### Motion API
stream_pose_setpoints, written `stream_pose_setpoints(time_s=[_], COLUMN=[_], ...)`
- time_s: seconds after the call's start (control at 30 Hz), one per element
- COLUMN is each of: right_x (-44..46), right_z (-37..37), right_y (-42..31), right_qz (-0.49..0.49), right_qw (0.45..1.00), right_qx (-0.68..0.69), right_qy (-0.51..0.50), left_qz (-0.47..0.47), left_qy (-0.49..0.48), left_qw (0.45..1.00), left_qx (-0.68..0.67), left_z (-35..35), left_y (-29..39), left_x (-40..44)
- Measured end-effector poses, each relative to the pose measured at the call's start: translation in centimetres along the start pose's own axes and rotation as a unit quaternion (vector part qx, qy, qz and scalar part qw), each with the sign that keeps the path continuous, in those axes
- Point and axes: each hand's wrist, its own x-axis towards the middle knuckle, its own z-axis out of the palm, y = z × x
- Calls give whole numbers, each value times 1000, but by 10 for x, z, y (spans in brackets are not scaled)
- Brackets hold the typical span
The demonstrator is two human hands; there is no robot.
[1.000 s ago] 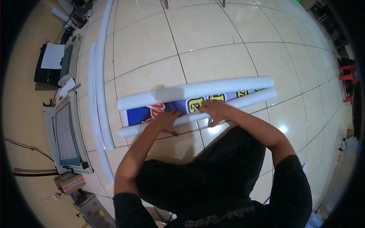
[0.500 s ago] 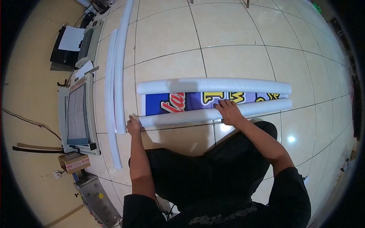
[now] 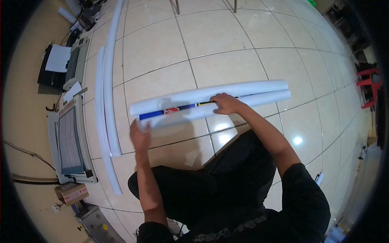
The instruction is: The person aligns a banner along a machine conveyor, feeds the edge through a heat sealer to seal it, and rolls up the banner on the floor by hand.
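A printed banner (image 3: 172, 110) lies on the floor before me, rolled in from both long sides into two white rolls. Only a narrow strip of its blue print, with bits of red and yellow lettering, shows between the far roll (image 3: 210, 93) and the near roll (image 3: 182, 118). My left hand (image 3: 140, 137) grips the left end of the near roll, its fingertips slightly blurred. Past the middle of that same roll, my right hand (image 3: 227, 104) curls over the top, fingers reaching into the gap.
Long white rolls (image 3: 108, 89) lie on the tiles at left. Beyond them stand a paper trimmer (image 3: 73, 139), a small carton (image 3: 72, 193), a grey metal machine (image 3: 99, 222) and a laminator-like device (image 3: 77, 60). A red stool (image 3: 368, 87) is at far right.
The near roll has turned away from me toward the far one, narrowing the printed strip. Both hands moved along with it, and the camera view has shifted and tilted.
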Motion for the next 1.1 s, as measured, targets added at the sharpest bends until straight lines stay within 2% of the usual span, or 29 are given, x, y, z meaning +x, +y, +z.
stream_pose_setpoints(time_s=[0.03,0.07,0.1,0.13,0.17,0.23,0.27,0.3,0.37,0.4,0.43,0.5,0.53,0.57,0.6,0.63,0.67,0.7,0.73,0.8,0.83,0.9,0.97,1.0,1.03,1.1], right_x=[4,10,12,7,5,-9,-4,8,45,55,52,65,59,48,49,37,43,53,69,95,108,111,110,101,79,34], right_z=[-2,10,27,32,35,23,34,38,17,-18,-42,-32,-34,-34,-13,-2,3,9,-1,-42,-49,-45,-32,-12,2,28], right_y=[-7,-6,-6,-15,-22,-53,-43,-22,17,0,-4,-10,-26,-43,-40,-49,-39,-23,-5,15,29,22,23,19,3,-30], right_qz=[-22,-42,-62,-83,-133,-262,-306,-391,-309,-100,-177,-21,-70,-115,-224,-264,-235,-203,-141,-14,20,10,-35,-65,-64,-27], right_qw=[998,997,994,994,986,956,941,914,921,987,934,917,963,987,971,952,963,974,985,989,994,991,997,995,993,997], right_qx=[-51,-69,-86,-69,7,-104,-131,-112,-222,-84,-261,-245,-152,-54,-75,-128,-100,-71,-46,16,-3,-84,-64,-50,-58,-54], right_qy=[12,5,-4,-29,-99,-76,-69,-8,-80,-89,168,313,210,102,45,91,82,76,91,146,106,101,20,49,83,50], left_qz=[155,210,244,286,300,361,398,436,437,441,441,434,442,449,410,375,400,307,255,276,292,175,116,87,86,149], left_qy=[-19,-50,-140,-188,-221,-281,-246,-212,-235,-250,-248,-305,-260,-218,-205,-110,66,-21,-25,6,14,-21,-3,13,12,-43], left_qw=[987,976,959,937,926,879,874,864,862,859,859,847,858,866,889,920,914,950,965,959,952,979,988,992,992,988], left_qx=[33,35,27,62,61,131,132,133,101,69,72,37,35,32,29,9,21,50,-55,-56,-93,-103,-105,-94,-94,18], left_z=[11,26,35,53,82,112,118,116,111,111,111,115,116,119,111,132,126,92,72,34,11,-34,-56,-62,-59,-41], left_y=[16,27,48,55,52,51,43,44,43,44,44,47,49,52,68,57,65,94,104,107,104,101,70,53,38,4], left_x=[-2,-14,-22,-35,-46,-64,-71,-74,-69,-63,-53,-32,-14,5,27,45,60,78,85,84,78,58,45,37,28,9])
